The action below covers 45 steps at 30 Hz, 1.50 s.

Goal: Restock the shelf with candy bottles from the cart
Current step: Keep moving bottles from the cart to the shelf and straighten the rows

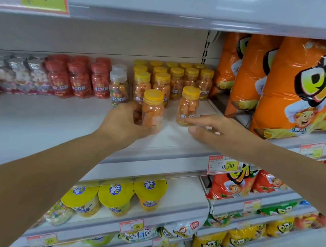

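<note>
**Light, slick little bottles: take them by the barrel**

The person's left hand (123, 120) grips one candy bottle (153, 111), its fingers (136, 117) wrapped round the lower barrel. The bottle stands upright on the shelf (60, 125), just in front of the yellow-capped block (171, 75) at the back.

A second bottle (188, 105) stands upright in front of the block's right end, close beside the held one. The right hand (212, 129) reaches towards its base with fingers stretched out and slack, grasping nothing. The blur hides whether the fingertips touch the bottle.

These look like small clear plastic bottles packed with orange sweets. I judge them light, stiff enough not to give under a squeeze, and unlikely to break. The smooth wall and glossy label could slip in the hand, and a narrow upright bottle may topple if nudged near the top.

The safest hold looks to be round the barrel, below the yellow cap. Each bottle can then be slid back until it stands square against the block. The cart is not in view.
</note>
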Available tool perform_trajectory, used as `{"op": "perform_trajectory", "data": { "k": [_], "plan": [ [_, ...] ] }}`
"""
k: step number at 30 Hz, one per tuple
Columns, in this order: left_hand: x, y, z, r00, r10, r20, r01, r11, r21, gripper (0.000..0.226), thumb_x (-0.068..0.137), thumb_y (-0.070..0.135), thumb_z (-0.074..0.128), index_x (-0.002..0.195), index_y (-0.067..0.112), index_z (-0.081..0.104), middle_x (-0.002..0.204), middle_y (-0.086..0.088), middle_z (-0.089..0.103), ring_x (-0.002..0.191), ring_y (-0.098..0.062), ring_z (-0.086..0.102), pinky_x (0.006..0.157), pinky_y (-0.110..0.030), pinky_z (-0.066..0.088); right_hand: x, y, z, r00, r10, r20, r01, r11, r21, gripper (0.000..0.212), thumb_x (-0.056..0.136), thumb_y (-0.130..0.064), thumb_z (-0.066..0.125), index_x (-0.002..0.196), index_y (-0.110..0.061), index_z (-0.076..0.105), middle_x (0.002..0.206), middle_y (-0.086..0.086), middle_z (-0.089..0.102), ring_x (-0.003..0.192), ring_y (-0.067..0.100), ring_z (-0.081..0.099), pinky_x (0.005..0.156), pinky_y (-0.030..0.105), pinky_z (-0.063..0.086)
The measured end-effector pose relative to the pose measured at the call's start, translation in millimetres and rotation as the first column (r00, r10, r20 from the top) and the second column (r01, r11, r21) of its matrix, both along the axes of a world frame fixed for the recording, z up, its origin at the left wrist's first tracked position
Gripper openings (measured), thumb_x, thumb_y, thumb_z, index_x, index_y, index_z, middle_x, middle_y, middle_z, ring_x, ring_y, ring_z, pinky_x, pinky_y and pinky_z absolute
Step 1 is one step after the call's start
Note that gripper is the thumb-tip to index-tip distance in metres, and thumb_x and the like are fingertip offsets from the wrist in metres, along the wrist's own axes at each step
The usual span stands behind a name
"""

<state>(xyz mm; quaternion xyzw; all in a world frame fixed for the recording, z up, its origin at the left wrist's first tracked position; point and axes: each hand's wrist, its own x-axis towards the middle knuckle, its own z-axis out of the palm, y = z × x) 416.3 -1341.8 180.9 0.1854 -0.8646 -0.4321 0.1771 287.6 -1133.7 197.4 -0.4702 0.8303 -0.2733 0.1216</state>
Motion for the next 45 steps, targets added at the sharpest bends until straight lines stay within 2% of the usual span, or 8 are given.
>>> {"op": "perform_trajectory", "data": {
  "k": [3, 7, 13, 28, 32, 36, 41, 45],
  "plan": [
    [-2.0, 0.1, -1.1, 1.0, 0.017, -0.017, -0.017, 1.0, -0.02, 0.032, 0.071, 0.026, 0.085, 0.099, 0.021, 0.07, 0.088, 0.003, 0.072, 0.085, -0.018, 0.068, 0.085, -0.041, 0.056, 0.0, -12.1, -1.9, 0.998, 0.018, -0.063, -0.014, 0.998, 0.055, 0.047, 0.097, -0.051, 0.038, 0.135, -0.029, 0.055, 0.134, 0.001, 0.053, 0.125, 0.018, 0.047, 0.107, 0.034, 0.036],
    [-2.1, 1.3, -0.6, 1.0, 0.007, -0.027, -0.008, 0.999, -0.045, 0.031, 0.072, 0.029, 0.084, 0.098, 0.02, 0.07, 0.087, 0.005, 0.072, 0.082, -0.015, 0.066, 0.08, -0.035, 0.057, -9.7, -26.8, -6.7, 0.993, -0.023, -0.113, 0.035, 0.994, 0.107, 0.047, 0.098, -0.054, 0.033, 0.139, -0.037, 0.048, 0.141, 0.001, 0.044, 0.131, 0.018, 0.04, 0.101, 0.025, 0.028],
    [-4.6, -2.9, -2.0, 1.0, 0.01, -0.02, -0.011, 0.999, -0.046, 0.031, 0.073, 0.027, 0.083, 0.101, 0.023, 0.071, 0.091, 0.006, 0.073, 0.087, -0.015, 0.068, 0.085, -0.04, 0.056, -33.2, -45.5, -6.6, 0.995, -0.042, -0.09, 0.052, 0.993, 0.105, 0.044, 0.099, -0.049, 0.036, 0.121, -0.021, 0.063, 0.124, 0.01, 0.061, 0.114, 0.024, 0.055, 0.1, 0.039, 0.043],
    [-5.2, -1.1, 1.8, 1.0, 0.014, -0.024, -0.014, 1.0, -0.012, 0.032, 0.074, 0.024, 0.082, 0.103, 0.021, 0.071, 0.094, 0.005, 0.073, 0.088, -0.014, 0.067, 0.081, -0.028, 0.055, -49.6, -68.2, -11.8, 0.99, 0.012, -0.138, 0.009, 0.988, 0.152, 0.043, 0.101, -0.045, 0.037, 0.141, -0.033, 0.047, 0.158, 0.0, 0.025, 0.142, 0.026, 0.028, 0.116, 0.039, 0.023],
    [-6.8, 0.0, 1.8, 1.0, 0.029, -0.005, -0.029, 1.0, 0.01, 0.037, 0.074, 0.024, 0.083, 0.108, 0.022, 0.068, 0.096, 0.006, 0.072, 0.09, -0.012, 0.066, 0.08, -0.027, 0.056, -42.5, -56.8, -8.0, 0.988, -0.036, -0.15, 0.033, 0.999, -0.022, 0.031, 0.099, -0.026, 0.051, 0.127, -0.021, 0.062, 0.14, 0.004, 0.046, 0.127, 0.019, 0.044, 0.099, 0.019, 0.03],
    [-9.2, 8.1, 6.1, 1.0, 0.017, -0.014, -0.017, 0.998, 0.052, 0.046, 0.073, 0.019, 0.083, 0.112, 0.016, 0.059, 0.094, 0.006, 0.065, 0.089, -0.016, 0.065, 0.073, -0.028, 0.057, -31.6, -46.7, -10.5, 0.996, -0.053, -0.076, 0.038, 0.982, -0.185, 0.015, 0.091, -0.023, 0.064, 0.104, -0.016, 0.068, 0.107, -0.003, 0.065, 0.101, 0.013, 0.061, 0.091, 0.03, 0.05],
    [-11.7, 20.2, 8.6, 0.995, -0.09, 0.032, 0.087, 0.992, 0.096, 0.042, 0.074, 0.017, 0.082, 0.105, 0.012, 0.053, 0.094, 0.003, 0.071, 0.074, 0.003, 0.066, 0.057, -0.007, 0.047, -12.5, -51.4, -10.6, 0.97, 0.066, 0.232, 0.001, 0.96, -0.279, 0.068, 0.07, -0.044, 0.08, 0.125, -0.018, 0.049, 0.115, -0.006, 0.063, 0.106, 0.007, 0.061, 0.09, 0.028, 0.053],
    [-9.3, 19.0, 6.4, 0.986, -0.125, 0.109, 0.126, 0.992, -0.004, 0.04, 0.081, 0.012, 0.075, 0.115, 0.011, 0.055, 0.112, -0.001, 0.067, 0.097, -0.004, 0.065, 0.072, -0.017, 0.052, -9.1, -55.4, -10.4, 0.985, 0.044, 0.169, 0.015, 0.942, -0.335, 0.056, 0.073, -0.029, 0.083, 0.12, -0.014, 0.057, 0.107, -0.002, 0.069, 0.098, 0.012, 0.066, 0.089, 0.038, 0.055]
  ]
}}
